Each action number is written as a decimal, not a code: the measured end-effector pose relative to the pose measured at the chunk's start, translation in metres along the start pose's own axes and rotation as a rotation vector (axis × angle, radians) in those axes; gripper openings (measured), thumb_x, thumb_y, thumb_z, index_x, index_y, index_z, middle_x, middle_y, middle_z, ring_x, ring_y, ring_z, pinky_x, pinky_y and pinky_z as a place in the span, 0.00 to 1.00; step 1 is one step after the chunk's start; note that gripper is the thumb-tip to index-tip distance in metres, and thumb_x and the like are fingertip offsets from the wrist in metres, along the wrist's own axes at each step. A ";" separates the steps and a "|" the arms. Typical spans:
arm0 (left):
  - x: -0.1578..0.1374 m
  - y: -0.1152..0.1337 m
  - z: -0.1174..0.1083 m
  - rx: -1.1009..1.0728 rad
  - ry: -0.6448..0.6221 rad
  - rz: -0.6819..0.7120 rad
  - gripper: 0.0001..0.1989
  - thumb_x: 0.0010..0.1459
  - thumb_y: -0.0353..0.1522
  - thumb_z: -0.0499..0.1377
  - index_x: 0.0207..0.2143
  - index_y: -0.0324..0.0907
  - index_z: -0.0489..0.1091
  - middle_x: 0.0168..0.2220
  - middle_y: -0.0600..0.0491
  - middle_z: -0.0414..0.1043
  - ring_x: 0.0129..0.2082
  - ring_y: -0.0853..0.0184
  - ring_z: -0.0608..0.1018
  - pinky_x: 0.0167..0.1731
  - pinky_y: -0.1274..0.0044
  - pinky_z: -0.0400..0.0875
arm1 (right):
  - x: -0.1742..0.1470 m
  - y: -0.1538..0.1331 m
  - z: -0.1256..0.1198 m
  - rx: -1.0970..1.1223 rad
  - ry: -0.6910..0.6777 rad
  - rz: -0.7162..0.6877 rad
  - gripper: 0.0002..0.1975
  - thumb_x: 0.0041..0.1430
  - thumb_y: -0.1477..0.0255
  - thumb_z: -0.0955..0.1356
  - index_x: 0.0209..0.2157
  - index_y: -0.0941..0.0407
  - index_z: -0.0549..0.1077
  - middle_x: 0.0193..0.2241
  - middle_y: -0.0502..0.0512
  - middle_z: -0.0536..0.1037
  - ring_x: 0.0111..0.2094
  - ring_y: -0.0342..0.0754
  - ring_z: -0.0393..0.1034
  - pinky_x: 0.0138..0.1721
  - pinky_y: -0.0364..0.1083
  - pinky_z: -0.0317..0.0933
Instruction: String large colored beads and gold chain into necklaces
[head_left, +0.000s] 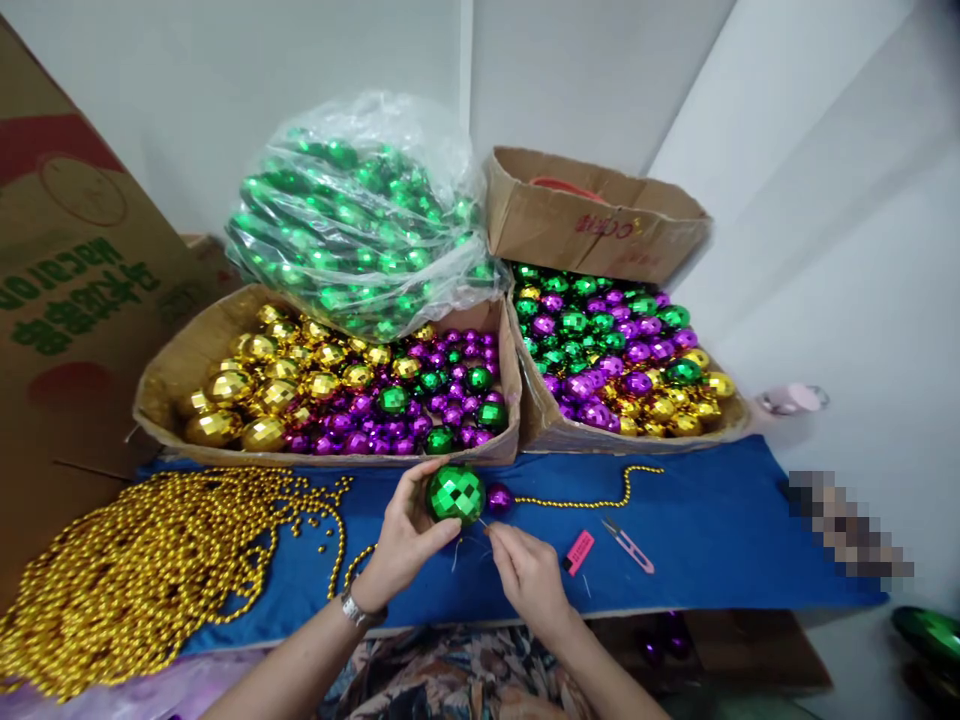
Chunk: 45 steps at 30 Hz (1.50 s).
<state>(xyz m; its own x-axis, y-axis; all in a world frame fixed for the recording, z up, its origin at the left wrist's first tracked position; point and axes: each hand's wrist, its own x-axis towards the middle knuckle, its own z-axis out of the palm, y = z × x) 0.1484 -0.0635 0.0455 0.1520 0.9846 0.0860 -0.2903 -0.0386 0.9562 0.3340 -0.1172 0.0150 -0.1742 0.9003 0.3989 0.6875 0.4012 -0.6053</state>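
Note:
A large green faceted ball (pixel 456 495) is held between the thumb and fingers of my left hand (pixel 405 538), which wears a wristwatch. Against its right side sits a small purple ball (pixel 499 498), with a gold bead string (pixel 577 502) running rightward from it over the blue cloth. My right hand (pixel 529 570) is closed in a pinch just below the purple ball. A thin, needle-like thing shows at its fingertips, pointing at the green ball; it is too small to make out fully. Loose thread ends hang below the green ball.
Pink-handled thread snips (pixel 630 546) and a small pink block (pixel 580 553) lie at right on the blue cloth (pixel 705 520). Gold bead strings (pixel 142 570) pile up at left. Behind stand a left carton (pixel 172 400) and a right carton (pixel 637 440) of shiny balls, plus a bagged green heap (pixel 360 220).

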 end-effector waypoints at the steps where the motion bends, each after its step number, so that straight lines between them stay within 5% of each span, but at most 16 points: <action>1: -0.001 -0.001 -0.001 0.001 0.007 -0.004 0.32 0.45 0.31 0.70 0.53 0.48 0.65 0.58 0.46 0.64 0.58 0.54 0.67 0.55 0.65 0.64 | -0.001 0.000 0.000 -0.007 -0.009 0.001 0.14 0.68 0.74 0.57 0.39 0.56 0.73 0.29 0.56 0.78 0.31 0.47 0.75 0.34 0.43 0.67; 23: -0.010 -0.015 0.001 -0.068 -0.029 -0.094 0.30 0.49 0.31 0.68 0.54 0.46 0.63 0.60 0.44 0.61 0.57 0.55 0.67 0.53 0.67 0.67 | 0.000 -0.001 0.005 0.031 -0.120 0.080 0.13 0.68 0.75 0.56 0.35 0.56 0.69 0.27 0.54 0.72 0.28 0.46 0.69 0.32 0.43 0.63; 28: -0.026 -0.014 -0.006 -0.043 -0.096 -0.119 0.27 0.54 0.34 0.64 0.56 0.45 0.63 0.62 0.43 0.59 0.60 0.54 0.64 0.56 0.66 0.63 | -0.007 0.003 0.013 0.260 -0.180 0.121 0.12 0.67 0.76 0.56 0.37 0.56 0.68 0.34 0.56 0.69 0.30 0.44 0.70 0.33 0.42 0.67; 31: -0.035 -0.020 -0.033 0.118 -0.095 -0.133 0.24 0.59 0.40 0.58 0.57 0.44 0.63 0.60 0.43 0.62 0.59 0.54 0.66 0.51 0.68 0.67 | -0.013 0.005 0.019 0.372 -0.185 0.153 0.12 0.67 0.75 0.57 0.33 0.55 0.68 0.32 0.54 0.68 0.29 0.42 0.71 0.33 0.41 0.67; 34: -0.032 -0.033 -0.083 0.842 0.095 -0.136 0.17 0.64 0.40 0.50 0.48 0.41 0.70 0.46 0.44 0.74 0.46 0.59 0.75 0.42 0.71 0.71 | -0.014 0.005 0.021 0.316 -0.155 0.120 0.12 0.66 0.74 0.60 0.27 0.55 0.67 0.28 0.52 0.68 0.29 0.44 0.69 0.32 0.42 0.65; 36: -0.023 -0.043 -0.121 1.307 0.192 -0.127 0.15 0.62 0.38 0.51 0.43 0.40 0.72 0.42 0.44 0.74 0.44 0.58 0.74 0.46 0.69 0.67 | -0.013 0.004 0.020 0.267 -0.130 0.093 0.12 0.65 0.75 0.61 0.26 0.55 0.67 0.27 0.52 0.68 0.29 0.45 0.68 0.32 0.43 0.63; 40: -0.005 -0.061 -0.175 1.515 0.196 -0.180 0.13 0.59 0.31 0.51 0.40 0.39 0.74 0.41 0.40 0.72 0.44 0.53 0.70 0.45 0.65 0.65 | -0.008 0.002 0.019 0.249 -0.133 0.072 0.10 0.66 0.74 0.61 0.30 0.56 0.69 0.28 0.52 0.69 0.30 0.45 0.68 0.34 0.43 0.63; 45: 0.000 -0.075 -0.197 1.654 0.122 -0.186 0.16 0.59 0.27 0.47 0.41 0.38 0.74 0.43 0.38 0.70 0.44 0.52 0.68 0.41 0.67 0.64 | -0.007 0.001 0.017 0.207 -0.153 0.103 0.10 0.67 0.73 0.61 0.34 0.56 0.72 0.30 0.53 0.71 0.32 0.45 0.69 0.35 0.43 0.62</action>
<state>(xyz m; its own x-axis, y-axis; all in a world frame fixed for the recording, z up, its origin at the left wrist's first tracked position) -0.0159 -0.0266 -0.0811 -0.0248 0.9997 0.0000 0.9791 0.0243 0.2018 0.3239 -0.1200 -0.0001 -0.2261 0.9468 0.2292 0.5512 0.3183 -0.7713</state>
